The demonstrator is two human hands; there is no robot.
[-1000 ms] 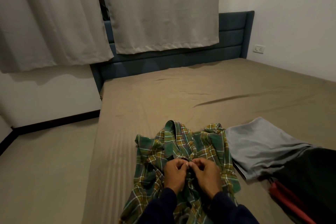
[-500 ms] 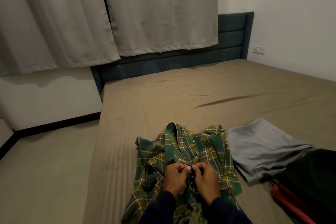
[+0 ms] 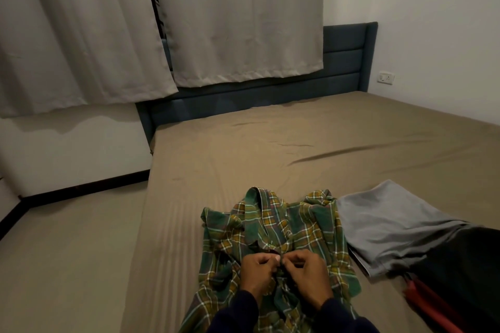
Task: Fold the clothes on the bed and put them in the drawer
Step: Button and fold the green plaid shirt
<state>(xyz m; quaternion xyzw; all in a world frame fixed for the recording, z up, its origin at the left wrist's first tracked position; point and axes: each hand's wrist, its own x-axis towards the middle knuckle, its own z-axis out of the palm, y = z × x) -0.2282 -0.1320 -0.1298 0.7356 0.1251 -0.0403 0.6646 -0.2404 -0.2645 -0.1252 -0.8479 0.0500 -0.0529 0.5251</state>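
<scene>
A: Plaid shirt (image 3: 273, 227), near edge of the bed (image 3: 243, 159): its front placket is pinched by the left hand (image 3: 258, 269) and right hand (image 3: 308, 269).

B: Progress?

A: Nothing looks drawer-ready; grey garment (image 3: 389, 222) lies folded right, dark clothes (image 3: 465, 265) beyond.

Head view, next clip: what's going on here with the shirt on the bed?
A person is working on a green plaid shirt spread on the bed. The left hand and right hand pinch its front opening together at the middle, apparently at a button. The shirt is not yet folded. A grey garment, a black garment and a red item lie to its right.
</scene>
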